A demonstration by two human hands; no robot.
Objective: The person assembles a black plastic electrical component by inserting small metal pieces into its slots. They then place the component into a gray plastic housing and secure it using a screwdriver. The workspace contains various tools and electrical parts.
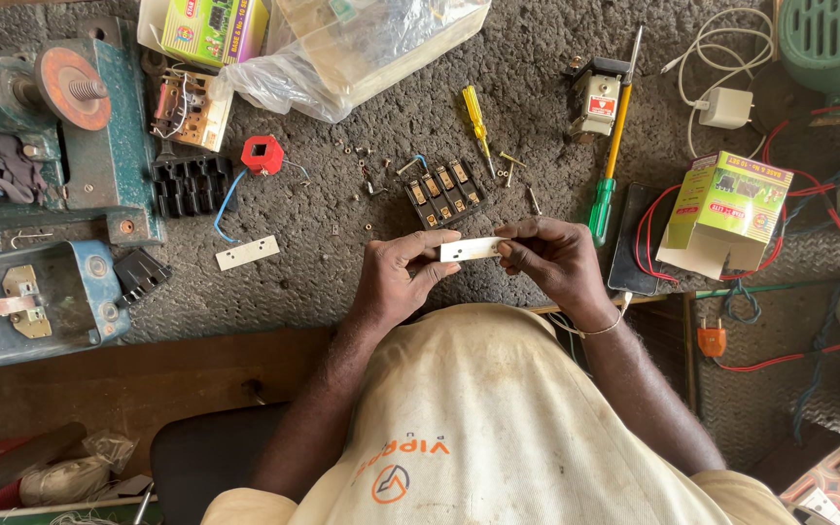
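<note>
Over grey matting, my left hand (396, 282) and right hand (556, 261) are pinching one white strip (471, 249), lying nine-to-three; a second strip (247, 253) is lying at nine o'clock.

I see a small white rectangular plate (471, 249), flat and thin, held level above the dark counter (342, 282) just in front of my chest. It lies lengthwise between my two hands, its broad face turned up toward me. My left hand (396, 282) pinches its left end, and my right hand (551, 258) pinches its right end.
</note>
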